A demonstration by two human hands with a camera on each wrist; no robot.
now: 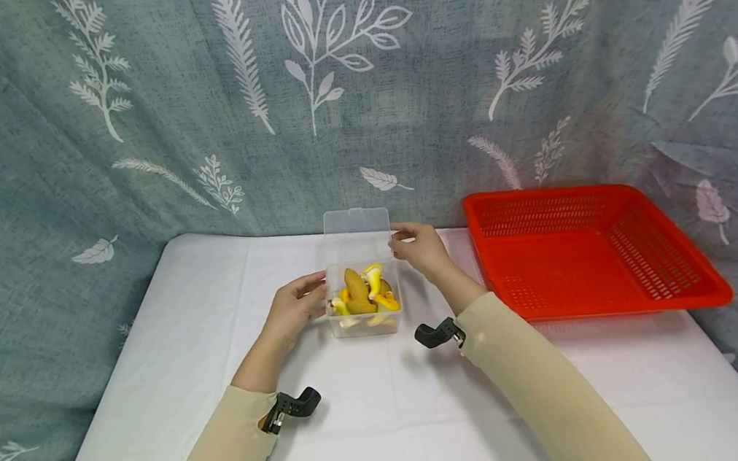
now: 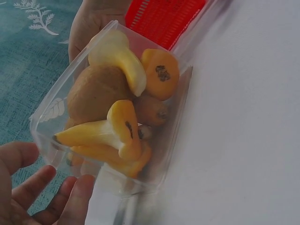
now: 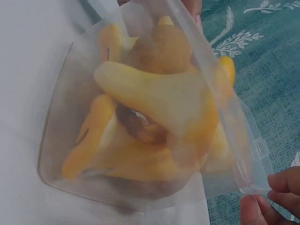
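A clear plastic box [image 1: 365, 325] stands on the white table, its hinged clear lid [image 1: 356, 226] raised at the back. Inside lie several yellow-and-white mushroom-shaped pieces [image 2: 119, 129] with small dark marks, mixed with smooth brown potato-like pieces [image 2: 96, 96]. My left hand [image 1: 291, 307] is at the box's left side, fingers mostly extended, fingertips right at the wall. At the right edge of the raised lid, my right hand [image 1: 422, 251] pinches the lid between thumb and fingers.
To the right sits a red perforated plastic basket [image 1: 583, 263], partly over the table's edge. A white cloth covers the table [image 1: 334, 431]. Behind it hangs a grey-green curtain [image 1: 200, 106] with white leaf patterns. Each sleeve carries a black wrist camera mount [image 1: 295, 405].
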